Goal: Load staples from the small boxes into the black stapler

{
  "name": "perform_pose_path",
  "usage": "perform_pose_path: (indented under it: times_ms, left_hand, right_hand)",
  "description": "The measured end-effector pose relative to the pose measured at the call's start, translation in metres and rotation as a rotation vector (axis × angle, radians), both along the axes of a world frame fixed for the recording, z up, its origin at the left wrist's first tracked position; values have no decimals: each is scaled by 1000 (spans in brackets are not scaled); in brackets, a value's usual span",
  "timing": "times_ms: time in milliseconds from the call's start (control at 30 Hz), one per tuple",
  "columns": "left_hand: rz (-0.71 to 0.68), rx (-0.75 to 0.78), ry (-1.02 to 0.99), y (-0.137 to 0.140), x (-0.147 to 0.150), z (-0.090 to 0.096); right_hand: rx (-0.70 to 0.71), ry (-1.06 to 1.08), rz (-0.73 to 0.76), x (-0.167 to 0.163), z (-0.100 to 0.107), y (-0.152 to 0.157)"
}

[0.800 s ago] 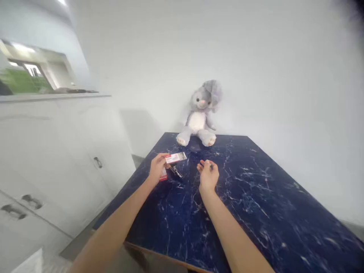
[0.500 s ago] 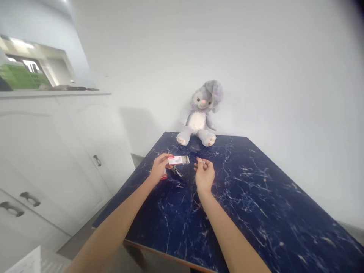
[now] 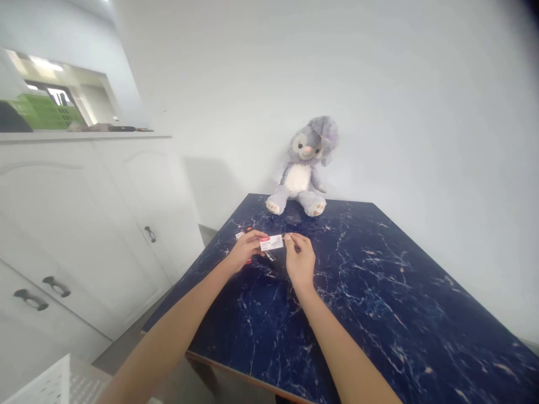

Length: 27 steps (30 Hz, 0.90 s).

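My left hand [image 3: 245, 250] is closed on a small red-and-white staple box [image 3: 272, 243], held above the table with its printed side toward me. At the box's right end is my right hand [image 3: 300, 258], thumb and fingers pinched together; what lies between the fingertips is too small to make out. Below the box, a dark and silver metal object like a stapler [image 3: 269, 256] shows in part, the rest hidden by the box and hand. Another red-and-white package [image 3: 239, 235] lies on the table behind my left hand, mostly covered.
The dark blue marbled table [image 3: 370, 292] stands against a white wall. A grey plush toy [image 3: 298, 178] sits at its far edge. White cabinets [image 3: 126, 224] with dark handles are on the left, and a white perforated basket [image 3: 59, 381] is at the lower left.
My right hand has come up to the right end of the staple box, where a silvery opened end showed before. The view has shifted slightly, uncovering more of the package behind my left hand.
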<state>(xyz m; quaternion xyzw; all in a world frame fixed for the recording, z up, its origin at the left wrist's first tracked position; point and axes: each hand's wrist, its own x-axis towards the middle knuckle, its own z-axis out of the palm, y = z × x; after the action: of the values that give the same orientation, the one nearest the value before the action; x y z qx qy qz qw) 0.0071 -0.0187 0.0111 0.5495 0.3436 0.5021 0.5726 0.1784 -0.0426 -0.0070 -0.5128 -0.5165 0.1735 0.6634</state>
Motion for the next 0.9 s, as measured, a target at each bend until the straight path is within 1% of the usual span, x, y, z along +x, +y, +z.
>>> perform_pose_path:
  times_ms: [233, 500, 667, 900]
  left_hand:
    - [-13, 18, -11, 1, 0, -2]
    - [-45, -10, -47, -2, 1, 1]
    - [-46, -9, -63, -3, 1, 3]
    - [-72, -8, -76, -2, 0, 2]
  right_hand:
    - [8, -117, -66, 3, 5, -3]
    - [18, -217, -155, 5, 5, -4]
    - [39, -197, -130, 4, 6, -5]
    - [18, -121, -122, 4, 10, -8]
